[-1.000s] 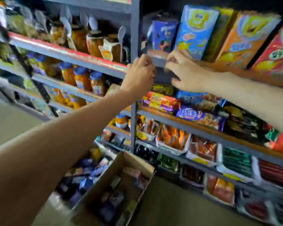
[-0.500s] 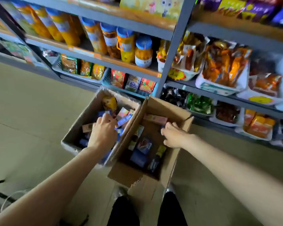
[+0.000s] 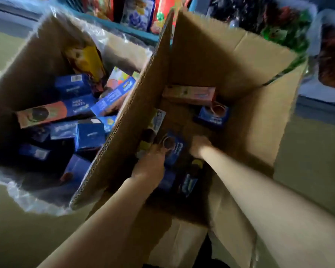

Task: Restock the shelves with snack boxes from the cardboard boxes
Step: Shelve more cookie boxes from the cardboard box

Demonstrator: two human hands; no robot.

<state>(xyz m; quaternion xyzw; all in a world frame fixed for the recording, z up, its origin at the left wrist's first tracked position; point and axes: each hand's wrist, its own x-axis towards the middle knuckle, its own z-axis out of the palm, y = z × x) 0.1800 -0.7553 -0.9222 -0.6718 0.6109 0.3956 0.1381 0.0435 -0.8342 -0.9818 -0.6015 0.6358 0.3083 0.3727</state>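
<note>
Both hands are now reaching deep into the right cardboard box (image 3: pixel 230 60), having left the shelf; the left hand (image 3: pixel 151 163) has crossed over from the left cardboard box (image 3: pixel 27 60). It is closing on a blue snack box (image 3: pixel 173 149) lying at the bottom, while the right hand (image 3: pixel 199 147) is pressing down beside it, its grasp hidden. In my judgement another pick-up is beginning.

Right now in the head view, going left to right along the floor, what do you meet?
Plastic-lined cardboard box full of blue snack boxes → upright cardboard flap → left hand → right hand → far wall of the second cardboard box.
</note>
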